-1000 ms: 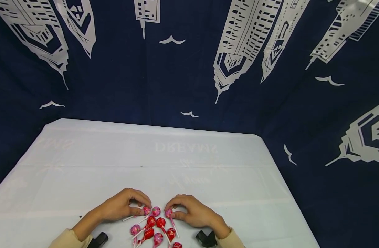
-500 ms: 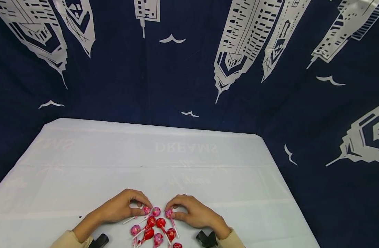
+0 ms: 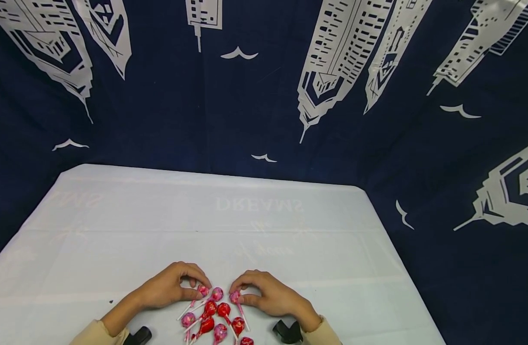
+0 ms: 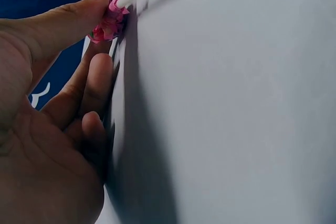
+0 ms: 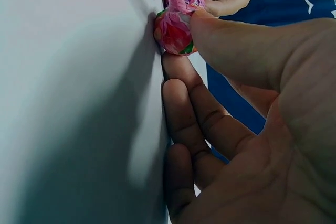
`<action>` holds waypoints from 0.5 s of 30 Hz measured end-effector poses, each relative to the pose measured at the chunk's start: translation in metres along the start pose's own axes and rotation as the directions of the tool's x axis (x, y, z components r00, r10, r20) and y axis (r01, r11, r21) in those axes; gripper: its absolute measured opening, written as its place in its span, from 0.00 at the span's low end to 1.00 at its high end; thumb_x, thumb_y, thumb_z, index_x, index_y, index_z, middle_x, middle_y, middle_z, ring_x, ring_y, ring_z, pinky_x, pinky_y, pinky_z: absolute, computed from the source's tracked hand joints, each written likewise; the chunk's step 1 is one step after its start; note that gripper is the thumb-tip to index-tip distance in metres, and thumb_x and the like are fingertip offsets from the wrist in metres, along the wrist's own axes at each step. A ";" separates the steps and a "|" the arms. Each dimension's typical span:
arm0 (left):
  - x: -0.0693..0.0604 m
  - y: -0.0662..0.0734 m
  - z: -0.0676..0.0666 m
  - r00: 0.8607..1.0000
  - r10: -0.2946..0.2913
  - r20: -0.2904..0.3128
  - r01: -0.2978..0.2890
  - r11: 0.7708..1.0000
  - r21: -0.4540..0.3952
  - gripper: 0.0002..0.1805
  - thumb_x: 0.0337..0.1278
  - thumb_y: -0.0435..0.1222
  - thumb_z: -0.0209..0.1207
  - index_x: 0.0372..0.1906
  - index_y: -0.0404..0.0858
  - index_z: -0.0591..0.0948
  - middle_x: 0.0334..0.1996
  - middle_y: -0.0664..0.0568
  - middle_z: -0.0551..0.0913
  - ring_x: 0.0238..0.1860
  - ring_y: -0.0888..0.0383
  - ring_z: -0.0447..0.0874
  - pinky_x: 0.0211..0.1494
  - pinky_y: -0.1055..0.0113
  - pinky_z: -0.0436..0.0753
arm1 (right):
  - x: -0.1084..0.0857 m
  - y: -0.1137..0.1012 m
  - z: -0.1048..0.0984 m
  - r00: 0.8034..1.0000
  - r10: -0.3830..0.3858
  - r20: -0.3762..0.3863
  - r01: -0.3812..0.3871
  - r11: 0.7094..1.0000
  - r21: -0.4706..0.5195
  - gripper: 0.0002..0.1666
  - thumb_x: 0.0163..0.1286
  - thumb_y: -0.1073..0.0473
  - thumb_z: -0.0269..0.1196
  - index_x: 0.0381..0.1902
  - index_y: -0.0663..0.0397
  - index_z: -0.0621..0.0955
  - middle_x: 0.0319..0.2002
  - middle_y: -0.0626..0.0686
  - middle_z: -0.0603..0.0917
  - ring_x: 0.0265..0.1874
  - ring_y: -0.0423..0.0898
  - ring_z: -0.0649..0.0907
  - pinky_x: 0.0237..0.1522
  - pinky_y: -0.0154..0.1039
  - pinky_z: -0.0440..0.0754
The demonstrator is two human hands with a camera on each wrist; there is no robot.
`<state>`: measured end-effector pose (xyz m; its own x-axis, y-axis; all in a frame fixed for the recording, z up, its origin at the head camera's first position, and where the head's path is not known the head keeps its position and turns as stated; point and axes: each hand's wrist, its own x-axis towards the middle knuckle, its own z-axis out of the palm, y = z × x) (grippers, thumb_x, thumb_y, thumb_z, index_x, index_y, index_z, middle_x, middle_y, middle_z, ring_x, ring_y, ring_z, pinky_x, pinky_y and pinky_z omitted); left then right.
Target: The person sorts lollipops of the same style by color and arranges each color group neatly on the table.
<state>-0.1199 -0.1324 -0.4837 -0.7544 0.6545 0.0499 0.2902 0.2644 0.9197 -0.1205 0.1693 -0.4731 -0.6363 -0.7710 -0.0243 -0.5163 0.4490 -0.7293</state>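
Two hands work at the far end of a cluster of wrapped lollipops on a white table. In the head view the left hand [image 3: 173, 286] pinches the head of a pink lollipop [image 3: 203, 290] between thumb and fingers; its stick points down-left. Opposite it, the right hand [image 3: 270, 293] pinches another pink lollipop [image 3: 235, 297], whose stick runs toward the person. A third pink lollipop [image 3: 217, 293] lies between the hands. In the left wrist view the thumb presses the pink wrapper [image 4: 113, 11]. The right wrist view has the thumb against a pink wrapped head [image 5: 176, 32].
Red lollipops [image 3: 223, 309] and several more pink ones lie nearer the person. Black straps with dark devices [image 3: 287, 331] sit at both wrists. The white table [image 3: 333, 249] meets a navy cloth [image 3: 246, 110] printed with buildings. A small dark speck [image 3: 111, 301] lies left of the left hand.
The lollipop in the left hand has turned slightly, its stick now pointing more toward the person. The right hand and the other lollipops have stayed in place.
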 end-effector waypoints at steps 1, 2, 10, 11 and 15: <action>0.000 0.000 0.000 1.000 0.001 -0.005 -0.001 1.000 0.003 0.10 0.57 0.41 0.69 0.43 0.47 0.89 0.41 0.56 0.87 0.37 0.61 0.78 0.42 0.67 0.76 | 0.000 0.000 0.000 1.000 0.000 0.000 0.000 1.000 0.000 0.13 0.73 0.49 0.61 0.53 0.40 0.82 0.48 0.37 0.84 0.50 0.33 0.78 0.58 0.34 0.74; 0.000 0.000 0.000 1.000 -0.001 -0.008 0.001 1.000 0.005 0.10 0.57 0.41 0.69 0.44 0.47 0.89 0.41 0.57 0.87 0.37 0.61 0.78 0.42 0.67 0.76 | 0.000 0.000 0.000 1.000 -0.001 -0.001 0.001 1.000 -0.004 0.13 0.73 0.49 0.61 0.53 0.40 0.82 0.48 0.37 0.84 0.50 0.33 0.78 0.58 0.35 0.74; 0.001 0.002 0.000 0.999 -0.022 -0.034 0.023 1.000 0.012 0.11 0.58 0.41 0.69 0.46 0.47 0.87 0.42 0.56 0.85 0.38 0.65 0.78 0.41 0.69 0.75 | 0.000 -0.001 -0.001 1.000 -0.002 -0.007 0.002 1.000 -0.015 0.12 0.73 0.50 0.62 0.52 0.41 0.82 0.47 0.38 0.84 0.50 0.33 0.78 0.58 0.35 0.74; 0.001 0.002 0.000 0.999 -0.023 -0.038 0.024 1.000 0.015 0.11 0.58 0.41 0.68 0.46 0.47 0.88 0.42 0.56 0.85 0.38 0.65 0.77 0.41 0.69 0.75 | 0.000 -0.001 0.000 1.000 0.001 -0.006 -0.001 1.000 -0.015 0.12 0.73 0.50 0.62 0.52 0.40 0.82 0.47 0.38 0.84 0.50 0.33 0.78 0.58 0.35 0.74; 0.001 0.002 0.001 0.998 -0.011 -0.066 0.013 0.999 0.034 0.11 0.58 0.41 0.69 0.46 0.47 0.88 0.41 0.57 0.85 0.38 0.64 0.77 0.41 0.69 0.76 | 0.000 -0.001 0.000 1.000 0.008 -0.002 -0.008 1.000 -0.019 0.12 0.73 0.50 0.62 0.52 0.40 0.82 0.48 0.38 0.84 0.50 0.33 0.78 0.58 0.35 0.74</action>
<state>-0.1194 -0.1308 -0.4817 -0.7950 0.6030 0.0655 0.2997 0.2966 0.9068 -0.1197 0.1689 -0.4722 -0.6417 -0.7664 -0.0290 -0.5218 0.4640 -0.7159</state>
